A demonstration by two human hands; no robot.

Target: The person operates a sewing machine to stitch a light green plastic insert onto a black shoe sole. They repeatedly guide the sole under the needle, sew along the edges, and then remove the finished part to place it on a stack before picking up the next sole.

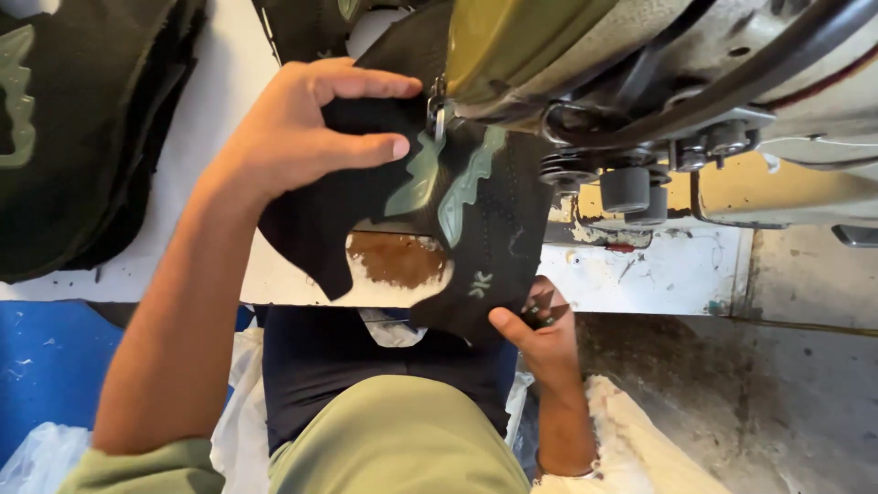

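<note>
A black shoe-upper piece (498, 229) with pale green leaf-shaped overlays lies on the white sewing table (658, 274), under the presser foot (439, 114) of an industrial sewing machine (658, 64). My left hand (302, 128) presses flat on the piece's left part, fingers right beside the needle area. My right hand (540, 334) pinches the piece's near edge at the table's front and also holds a small dark tool. A worn brown patch of table shows through the piece's cut-out.
A stack of similar black pieces with green trim (73, 137) lies at the far left of the table. A blue surface (46, 366) and white plastic bags (37, 457) sit below left. Concrete floor (777, 412) shows at the right.
</note>
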